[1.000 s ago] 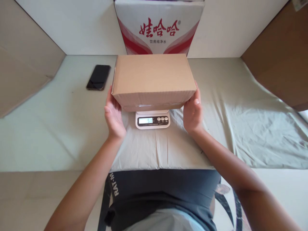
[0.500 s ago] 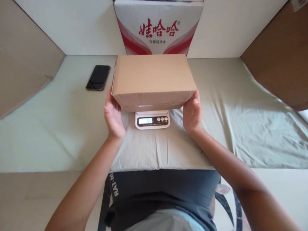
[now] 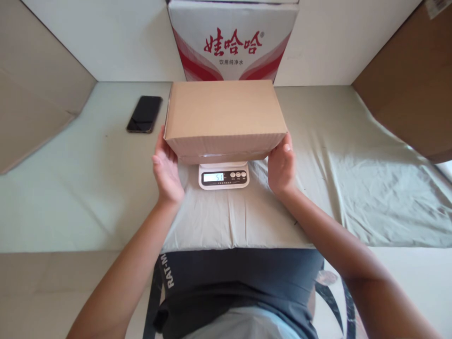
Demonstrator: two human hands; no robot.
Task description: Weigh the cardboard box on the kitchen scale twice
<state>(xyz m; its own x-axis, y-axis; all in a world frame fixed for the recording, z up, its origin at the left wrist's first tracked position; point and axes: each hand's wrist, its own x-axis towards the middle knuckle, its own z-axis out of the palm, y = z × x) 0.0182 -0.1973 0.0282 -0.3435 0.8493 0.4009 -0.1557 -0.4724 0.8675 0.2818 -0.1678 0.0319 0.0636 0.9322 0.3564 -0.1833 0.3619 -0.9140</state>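
Your hands flank a cardboard box sitting on a small scale.

Your left hand (image 3: 165, 172) lies flat and open against the plain, matte cardboard box (image 3: 224, 115); it looks light and stiff, best held at the lower corners. It covers the white scale (image 3: 223, 176). Your right hand (image 3: 281, 165) cups the other corner.

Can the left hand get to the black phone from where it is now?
Probably yes. The left hand rests at the cardboard box, and the phone lies on the sheet beyond it, to the left, with nothing between them.
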